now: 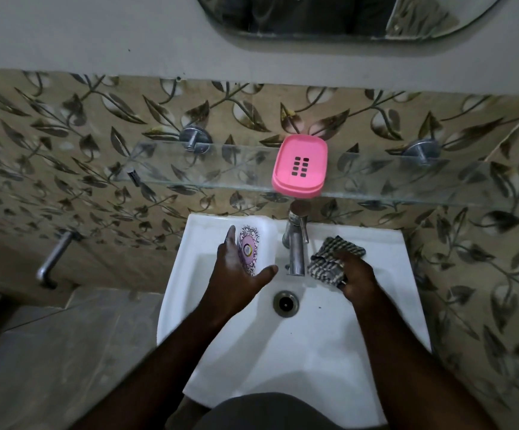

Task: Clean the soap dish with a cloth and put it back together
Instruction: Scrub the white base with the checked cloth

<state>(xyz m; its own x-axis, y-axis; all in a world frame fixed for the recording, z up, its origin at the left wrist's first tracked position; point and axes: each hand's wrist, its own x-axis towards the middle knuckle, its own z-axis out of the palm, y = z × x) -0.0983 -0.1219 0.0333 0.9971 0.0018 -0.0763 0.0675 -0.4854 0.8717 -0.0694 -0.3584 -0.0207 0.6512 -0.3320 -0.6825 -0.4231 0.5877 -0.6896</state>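
From my seat the sink (314,352) fills the lower view, with the glass shelf (189,169) on the wall above it. The pink soap dish (300,166) stands on that shelf, right at its front edge above the tap (295,249), with its slotted tray seated in the base.

I judge the step in hand to be getting the cloth (329,259) up to the dish. I'd bunch it firmly first. Then I'd lift the dish down over the basin rather than scrub it on glass, where a push could slide it off. Tray and base should be separated and each wiped.

The cloth lies on the sink's right ledge beside the tap. A wrapped soap (248,252) lies on the left ledge.

My right hand (357,277) has its fingers curled round the cloth. My left hand (236,280) is spread flat, fingers straight and thumb out, over the soap. I cannot tell whether it presses or only hovers.
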